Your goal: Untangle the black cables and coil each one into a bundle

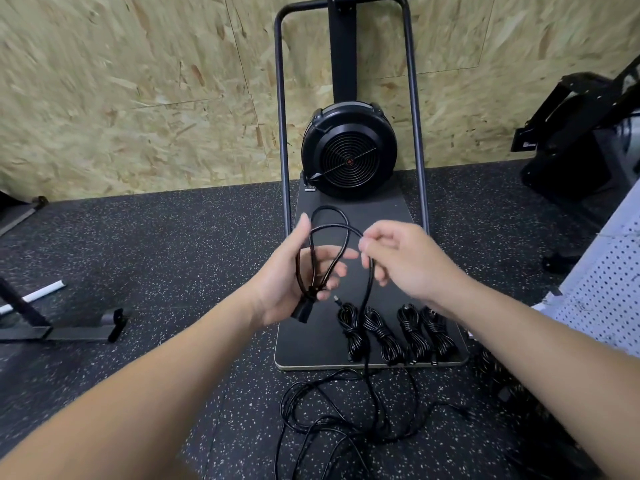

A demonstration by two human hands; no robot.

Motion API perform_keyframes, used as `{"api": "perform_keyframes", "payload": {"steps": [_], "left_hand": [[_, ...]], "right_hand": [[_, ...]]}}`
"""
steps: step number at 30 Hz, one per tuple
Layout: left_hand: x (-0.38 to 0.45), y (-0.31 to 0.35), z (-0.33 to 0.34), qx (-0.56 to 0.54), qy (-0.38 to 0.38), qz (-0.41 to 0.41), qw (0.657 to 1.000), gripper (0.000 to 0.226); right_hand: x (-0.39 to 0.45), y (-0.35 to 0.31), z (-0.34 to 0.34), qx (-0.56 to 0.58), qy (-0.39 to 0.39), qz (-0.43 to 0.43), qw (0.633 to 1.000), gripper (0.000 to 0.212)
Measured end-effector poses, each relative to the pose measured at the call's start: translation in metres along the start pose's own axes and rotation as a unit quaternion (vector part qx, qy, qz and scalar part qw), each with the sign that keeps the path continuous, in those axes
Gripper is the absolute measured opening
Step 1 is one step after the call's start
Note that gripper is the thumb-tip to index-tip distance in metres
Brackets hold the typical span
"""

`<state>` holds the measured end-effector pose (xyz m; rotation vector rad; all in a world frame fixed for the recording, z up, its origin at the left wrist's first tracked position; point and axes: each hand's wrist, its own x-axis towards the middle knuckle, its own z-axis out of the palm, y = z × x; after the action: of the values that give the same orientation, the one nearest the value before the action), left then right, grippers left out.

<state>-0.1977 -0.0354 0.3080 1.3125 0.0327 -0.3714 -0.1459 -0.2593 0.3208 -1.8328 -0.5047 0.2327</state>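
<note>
Loosely looped glossy black cable (332, 233)

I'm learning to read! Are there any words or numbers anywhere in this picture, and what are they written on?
No text here can be read.
The fan housing has a small red mark at its centre, too small to read.
A small label at the base platform, beside the fan's lower left, is blurred.
The black equipment at right carries a pale mark, also unreadable.
The cable in the left hand and right hand shows no print.
</note>
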Motion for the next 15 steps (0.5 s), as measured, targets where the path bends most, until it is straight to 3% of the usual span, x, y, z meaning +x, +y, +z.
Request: {"api": "perform_keyframes", "payload": {"steps": [2, 5, 10, 15], "left_hand": [[-0.001, 0.001, 0.002, -0.036, -0.018, -0.012, 0.999, 0.124], [-0.001, -0.001, 0.006, -0.035, -0.025, -0.026, 0.999, 0.118], [-0.002, -0.005, 0.016, -0.011, -0.036, -0.010, 0.999, 0.104], [-0.001, -0.023, 0.032, 0.096, -0.022, 0.002, 0.995, 0.054]], "right_hand": [[0.003, -0.010, -0.003, 0.077, 0.008, 0.018, 0.997, 0.022], [0.006, -0.016, -0.007, 0.164, -0.030, 0.060, 0.984, 0.028], [0.006, -0.008, -0.016, 0.113, 0.022, 0.077, 0.990, 0.027], [0.007, -0.011, -0.015, 0.115, 0.083, 0.059, 0.988, 0.032]]}}
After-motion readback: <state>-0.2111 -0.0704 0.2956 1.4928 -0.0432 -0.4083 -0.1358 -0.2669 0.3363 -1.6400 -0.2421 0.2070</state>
